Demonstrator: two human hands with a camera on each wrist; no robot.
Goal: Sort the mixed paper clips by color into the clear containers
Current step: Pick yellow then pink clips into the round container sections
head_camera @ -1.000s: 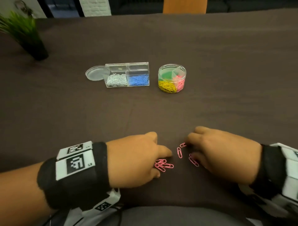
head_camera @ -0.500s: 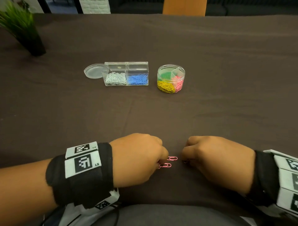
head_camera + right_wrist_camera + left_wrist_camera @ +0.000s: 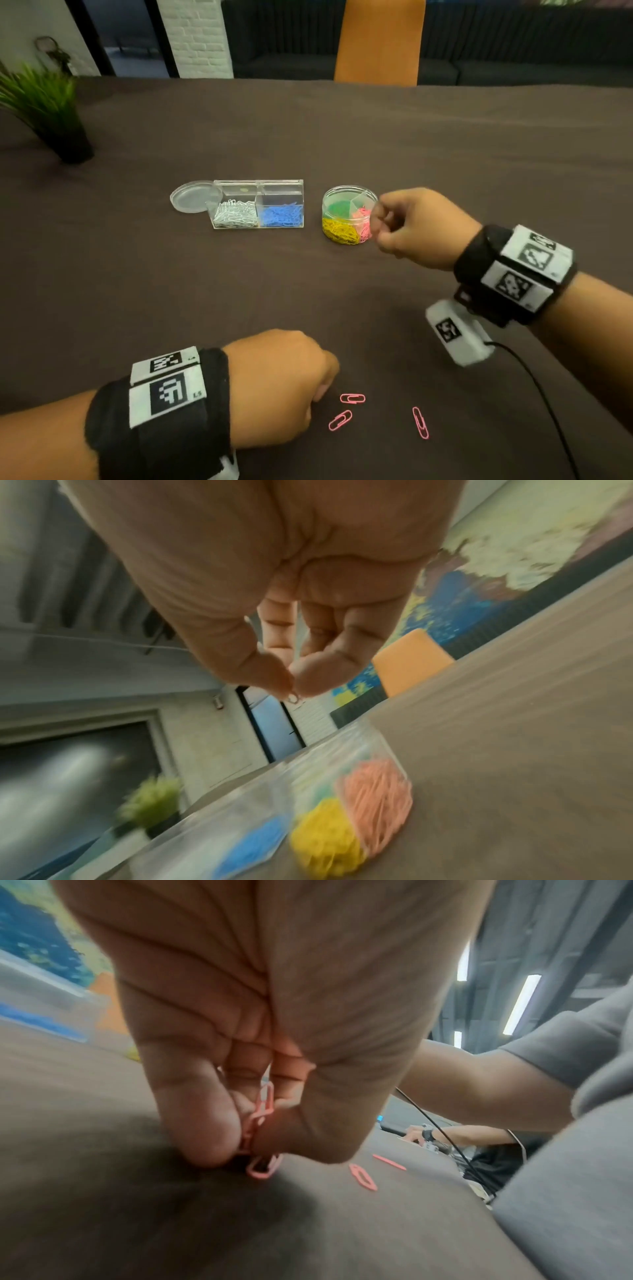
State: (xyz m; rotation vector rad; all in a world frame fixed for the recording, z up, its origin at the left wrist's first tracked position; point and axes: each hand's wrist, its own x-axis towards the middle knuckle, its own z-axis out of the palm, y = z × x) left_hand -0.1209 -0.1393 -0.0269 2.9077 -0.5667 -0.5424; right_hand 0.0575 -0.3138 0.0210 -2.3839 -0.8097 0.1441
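**Pink clips: some in hand, three loose on the cloth**

My left hand sat low on the brown tablecloth, fingers curled around a few pink clips, as my left wrist view showed. Just to its right lay three loose pink clips, flat and apart from one another. Well ahead of that hand stood the rectangular box with white and blue clips, a round lid touching its left end. My right hand hovered just beside the round tub on its right side, thumb and forefinger pinched together; whether they held a clip I could not tell.
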